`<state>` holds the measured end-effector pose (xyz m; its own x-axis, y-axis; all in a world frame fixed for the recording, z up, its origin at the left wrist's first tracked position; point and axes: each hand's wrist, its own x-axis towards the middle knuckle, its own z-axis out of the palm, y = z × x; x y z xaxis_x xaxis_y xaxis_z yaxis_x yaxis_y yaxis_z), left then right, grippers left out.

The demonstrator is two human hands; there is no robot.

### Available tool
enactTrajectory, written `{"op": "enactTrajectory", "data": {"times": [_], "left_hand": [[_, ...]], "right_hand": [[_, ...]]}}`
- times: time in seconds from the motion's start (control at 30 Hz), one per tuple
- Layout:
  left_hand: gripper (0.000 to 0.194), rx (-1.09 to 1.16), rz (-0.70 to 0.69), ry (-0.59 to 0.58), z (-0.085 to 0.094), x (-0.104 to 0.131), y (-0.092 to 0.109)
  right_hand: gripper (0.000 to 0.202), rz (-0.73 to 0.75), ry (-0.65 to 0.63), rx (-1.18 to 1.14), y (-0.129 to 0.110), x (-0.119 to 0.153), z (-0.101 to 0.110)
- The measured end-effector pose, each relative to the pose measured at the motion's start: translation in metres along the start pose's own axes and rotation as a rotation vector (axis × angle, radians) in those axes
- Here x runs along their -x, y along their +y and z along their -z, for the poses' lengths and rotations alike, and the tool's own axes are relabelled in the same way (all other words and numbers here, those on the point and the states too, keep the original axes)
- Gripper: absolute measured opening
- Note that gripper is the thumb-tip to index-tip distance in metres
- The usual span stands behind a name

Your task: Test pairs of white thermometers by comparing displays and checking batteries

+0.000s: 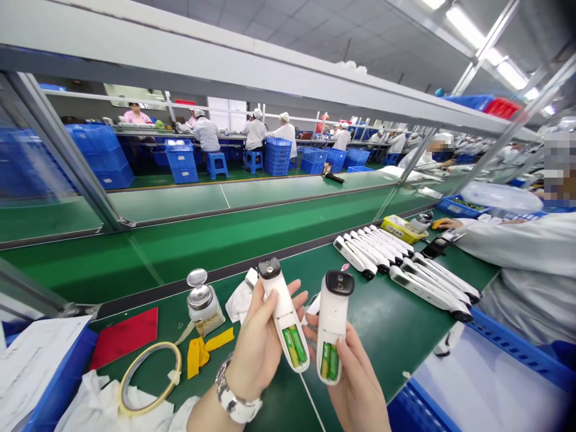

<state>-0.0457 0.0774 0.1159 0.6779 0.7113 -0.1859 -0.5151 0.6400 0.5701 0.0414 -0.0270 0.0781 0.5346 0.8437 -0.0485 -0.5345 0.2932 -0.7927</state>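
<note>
My left hand (260, 345) grips a white infrared thermometer (282, 303) with a black sensor head. Its battery bay faces me, uncovered, and two green batteries (294, 345) lie inside. In my right hand (360, 381) is a second thermometer of the same kind (332, 315), also showing green batteries (330, 361) in its open bay. Both are held side by side, heads up, above the green bench, close but apart. Behind my left hand lies a white cloth (238, 303). The left wrist wears a watch (236, 396).
Rows of white thermometers (373, 249) lie right, near a yellow box (398, 229) and a co-worker's sleeve (490, 237). Left are a dispenser bottle (204, 306), yellow cloth strips (198, 354), a tape roll (125, 381) and a red sheet (128, 337). A blue bin (517, 354) stands lower right.
</note>
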Motion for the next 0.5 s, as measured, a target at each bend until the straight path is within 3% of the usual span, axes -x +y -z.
{"op": "enactTrajectory", "data": {"times": [0.1, 0.2, 0.5], "left_hand": [[0.038, 0.037, 0.026, 0.047, 0.0, -0.002, 0.005], [0.034, 0.071, 0.042, -0.017, 0.002, -0.002, 0.004], [0.034, -0.121, -0.008, -0.137, 0.011, -0.004, -0.002]], "right_hand": [[0.029, 0.033, 0.063, -0.017, -0.002, -0.002, 0.008], [0.032, 0.058, 0.078, -0.042, -0.003, -0.002, 0.015], [0.049, 0.153, -0.032, 0.181, 0.002, -0.001, 0.011]]}}
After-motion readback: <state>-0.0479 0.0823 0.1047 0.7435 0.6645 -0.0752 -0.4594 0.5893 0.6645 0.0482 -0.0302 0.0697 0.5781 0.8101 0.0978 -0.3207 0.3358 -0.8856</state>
